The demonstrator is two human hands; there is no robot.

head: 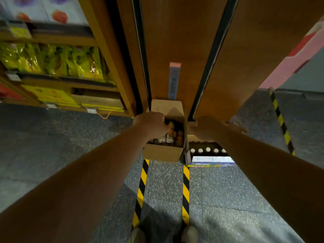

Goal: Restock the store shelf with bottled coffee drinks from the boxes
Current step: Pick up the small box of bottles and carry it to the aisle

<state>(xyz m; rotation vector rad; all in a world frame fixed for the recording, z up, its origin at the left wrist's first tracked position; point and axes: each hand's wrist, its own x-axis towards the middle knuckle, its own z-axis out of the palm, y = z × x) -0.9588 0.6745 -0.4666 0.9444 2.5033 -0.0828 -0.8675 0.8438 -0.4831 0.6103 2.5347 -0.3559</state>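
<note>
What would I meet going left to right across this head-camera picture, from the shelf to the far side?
yellow packets on the shelf → left hand → open cardboard box of bottles → right hand → striped floor tape at far right

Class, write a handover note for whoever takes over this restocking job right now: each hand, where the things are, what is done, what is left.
Left hand: inside the open box, fingers curled among the bottles; a firm grip cannot be confirmed.
Right hand: at the box's right side, fingers hidden.
Second box, holding white caps, sits just right of it.
Done: box opened.
Left: no bottle is out yet; move them all to the shelf.
</note>
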